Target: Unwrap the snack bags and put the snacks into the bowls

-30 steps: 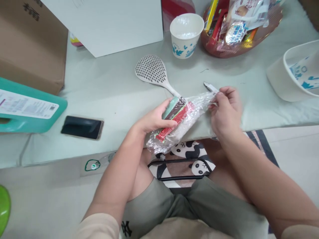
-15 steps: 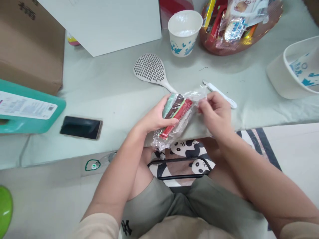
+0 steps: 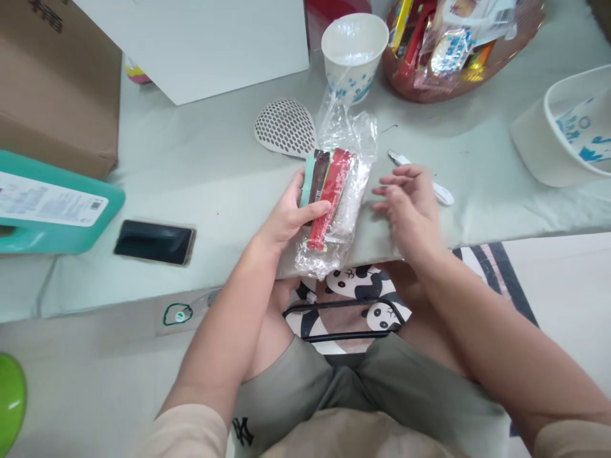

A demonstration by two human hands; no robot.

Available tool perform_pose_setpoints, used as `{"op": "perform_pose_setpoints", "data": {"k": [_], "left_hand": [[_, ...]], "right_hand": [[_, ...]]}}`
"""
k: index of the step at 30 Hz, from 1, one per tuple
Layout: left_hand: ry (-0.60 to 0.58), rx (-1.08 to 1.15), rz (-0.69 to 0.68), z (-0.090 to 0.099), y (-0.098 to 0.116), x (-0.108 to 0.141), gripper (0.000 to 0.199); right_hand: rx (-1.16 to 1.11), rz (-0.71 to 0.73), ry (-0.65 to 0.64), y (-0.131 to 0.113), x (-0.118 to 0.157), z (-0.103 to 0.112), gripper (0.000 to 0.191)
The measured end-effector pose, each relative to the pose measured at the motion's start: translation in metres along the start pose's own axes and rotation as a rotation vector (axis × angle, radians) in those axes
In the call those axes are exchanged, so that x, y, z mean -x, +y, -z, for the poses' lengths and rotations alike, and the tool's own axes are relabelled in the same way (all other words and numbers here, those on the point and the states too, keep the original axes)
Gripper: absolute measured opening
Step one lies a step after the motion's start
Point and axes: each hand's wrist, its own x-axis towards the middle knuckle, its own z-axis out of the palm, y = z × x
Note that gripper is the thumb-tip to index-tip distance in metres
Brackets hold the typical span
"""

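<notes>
My left hand [image 3: 298,213] grips a clear plastic bag [image 3: 352,181] with several slim packets inside. A red packet [image 3: 330,197] lies beside a dark brown one [image 3: 319,175] and a pale green strip, my thumb resting across them. The bag's loose top reaches up toward the paper cup. Just right of the bag, my right hand [image 3: 413,207] hovers with its fingers apart, holding nothing. A white utility knife [image 3: 443,194] lies on the table partly behind that hand. The white slotted skimmer [image 3: 286,126] rests behind the bag, its handle hidden.
A paper cup [image 3: 354,54] and a reddish snack bowl [image 3: 420,86] stand at the back. On the right is a white tub [image 3: 539,143]. A phone [image 3: 155,242], a teal jug [image 3: 102,191] and a cardboard box [image 3: 57,95] occupy the left. The table edge runs below my hands.
My right hand has let go of the bag's edge and its fingers have spread. The bag has turned more upright in my left hand, its loose top now pointing away from me.
</notes>
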Motion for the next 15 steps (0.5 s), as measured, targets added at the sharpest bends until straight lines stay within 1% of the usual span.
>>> {"op": "perform_pose_setpoints", "data": {"k": [2,3,4,6,7,8,9,10,11,12,13,14,15], "left_hand": [[0.001,-0.05,-0.052,-0.005,-0.005,-0.001,0.074],[-0.006,-0.103,-0.094,-0.007,-0.008,-0.001,0.073],[-0.015,-0.173,-0.147,-0.008,-0.012,-0.001,0.072],[-0.019,-0.336,-0.271,-0.009,-0.019,-0.001,0.073],[0.0,-0.412,-0.336,-0.008,-0.023,-0.001,0.075],[0.046,-0.48,-0.4,-0.007,-0.026,-0.001,0.077],[0.122,-0.539,-0.465,-0.005,-0.028,-0.001,0.078],[0.224,-0.592,-0.53,-0.004,-0.028,-0.001,0.076],[0.329,-0.64,-0.591,-0.004,-0.027,0.0,0.069],[0.408,-0.685,-0.638,-0.004,-0.025,0.0,0.056],[0.448,-0.728,-0.663,-0.005,-0.022,0.001,0.042],[0.448,-0.763,-0.67,-0.007,-0.019,0.002,0.032],[0.424,-0.789,-0.658,-0.009,-0.015,0.002,0.03]], "right_hand": [[-0.049,-0.088,-0.211,-0.001,0.008,-0.007,0.049],[-0.088,-0.122,-0.273,-0.002,0.011,-0.01,0.058],[-0.125,-0.143,-0.304,-0.004,0.014,-0.012,0.063],[-0.17,-0.143,-0.295,-0.007,0.017,-0.014,0.069],[-0.174,-0.128,-0.276,-0.009,0.018,-0.013,0.07],[-0.167,-0.112,-0.261,-0.01,0.019,-0.013,0.07],[-0.152,-0.099,-0.254,-0.011,0.02,-0.012,0.069],[-0.13,-0.09,-0.252,-0.012,0.02,-0.012,0.068],[-0.104,-0.084,-0.253,-0.012,0.021,-0.011,0.067],[-0.077,-0.079,-0.258,-0.011,0.021,-0.012,0.066],[-0.052,-0.072,-0.266,-0.01,0.022,-0.012,0.064],[-0.03,-0.061,-0.278,-0.008,0.022,-0.013,0.063],[-0.011,-0.049,-0.294,-0.007,0.022,-0.015,0.063]]}}
